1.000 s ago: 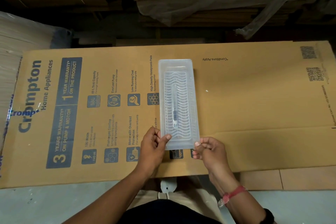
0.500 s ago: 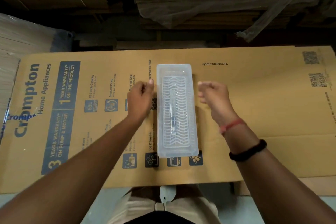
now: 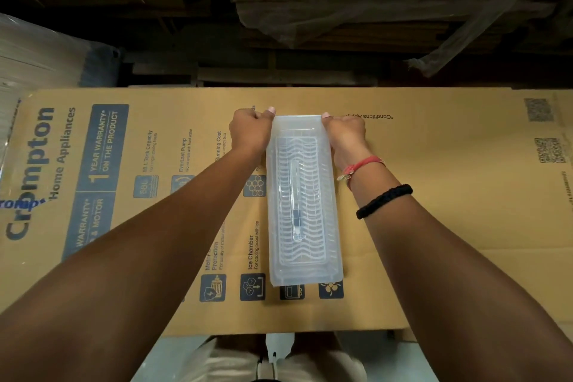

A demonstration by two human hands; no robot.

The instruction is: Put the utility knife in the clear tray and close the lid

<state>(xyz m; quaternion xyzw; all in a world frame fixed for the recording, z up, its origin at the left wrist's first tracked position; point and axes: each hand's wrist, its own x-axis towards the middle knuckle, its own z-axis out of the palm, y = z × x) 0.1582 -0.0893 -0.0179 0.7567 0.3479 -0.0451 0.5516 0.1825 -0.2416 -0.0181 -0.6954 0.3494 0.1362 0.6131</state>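
A long clear tray point(image 3: 305, 276) lies lengthwise on a printed cardboard sheet, with its clear lid on top. Through the lid I see the utility knife point(image 3: 296, 205), pale with a dark slider, lying along the ribbed middle. My left hand point(image 3: 251, 130) presses on the tray's far left corner, fingers curled and thumb on the lid edge. My right hand point(image 3: 344, 132) does the same at the far right corner. Both arms stretch forward on either side of the tray.
The cardboard sheet point(image 3: 449, 211) with blue print covers the work surface. Wrapped white panels point(image 3: 40, 53) stand at the far left. Dark stacked boards and plastic sheeting point(image 3: 310, 9) fill the back. The sheet's near edge ends just before my body.
Both hands moved from the tray's near end, along its sides, to the far corners. The tray with the knife inside has stayed in place.
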